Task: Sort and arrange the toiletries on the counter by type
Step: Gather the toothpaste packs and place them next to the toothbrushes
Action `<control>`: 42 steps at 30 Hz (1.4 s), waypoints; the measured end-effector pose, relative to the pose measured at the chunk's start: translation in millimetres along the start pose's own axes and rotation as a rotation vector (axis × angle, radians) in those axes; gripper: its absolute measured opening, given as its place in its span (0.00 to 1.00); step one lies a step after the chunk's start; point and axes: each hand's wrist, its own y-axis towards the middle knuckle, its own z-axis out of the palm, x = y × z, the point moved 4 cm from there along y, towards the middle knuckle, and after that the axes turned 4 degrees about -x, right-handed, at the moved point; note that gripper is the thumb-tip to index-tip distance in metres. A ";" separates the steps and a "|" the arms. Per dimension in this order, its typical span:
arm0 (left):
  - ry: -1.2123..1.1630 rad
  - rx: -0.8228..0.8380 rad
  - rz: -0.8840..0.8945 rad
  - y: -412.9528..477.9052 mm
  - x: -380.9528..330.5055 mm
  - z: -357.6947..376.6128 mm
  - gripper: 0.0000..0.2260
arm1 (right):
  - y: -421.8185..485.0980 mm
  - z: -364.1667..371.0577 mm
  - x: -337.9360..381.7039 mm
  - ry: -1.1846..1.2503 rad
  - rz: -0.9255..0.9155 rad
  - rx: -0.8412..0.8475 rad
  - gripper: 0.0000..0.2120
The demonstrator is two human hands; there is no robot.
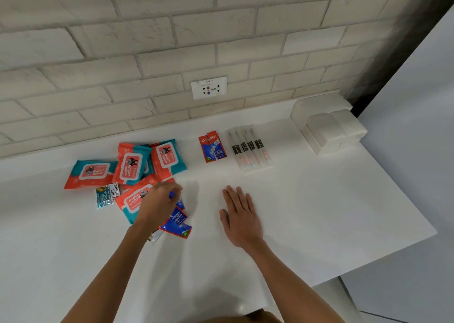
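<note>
Several red-and-teal wipes packs [129, 165] lie in a loose heap at the left of the white counter [319, 199]. My left hand [159, 203] hovers over the heap's near edge, fingers curled and pinching a small blue item. Blue-and-red toothpaste sachets [178, 225] lie just under that hand. A small teal shampoo sachet [106, 196] sits left of the hand. Farther back, two toothpaste sachets [212, 147] lie side by side, and several wrapped toothbrushes [249, 150] form a row beside them. My right hand [240, 215] rests flat on the counter, fingers straight.
A tiled wall with a power socket [209, 88] runs behind the counter. White folded towels or boxes [331, 128] stand at the back right corner. The counter's right edge [405, 194] drops off diagonally.
</note>
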 end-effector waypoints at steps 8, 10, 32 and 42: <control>0.006 -0.068 -0.275 -82.2 37.1 28.9 0.16 | -8.3 10.3 66.7 0.166 0.085 0.012 0.28; 0.034 -0.123 -0.289 -86.8 39.4 35.0 0.18 | -2.8 9.1 89.2 0.262 0.108 0.013 0.24; 0.189 -0.160 -0.142 -112.8 23.1 56.0 0.20 | 13.6 3.5 102.1 0.609 0.458 0.137 0.13; -0.239 -0.101 -0.209 -73.8 -19.4 47.8 0.10 | 3.8 -13.2 62.4 0.972 0.584 -0.014 0.08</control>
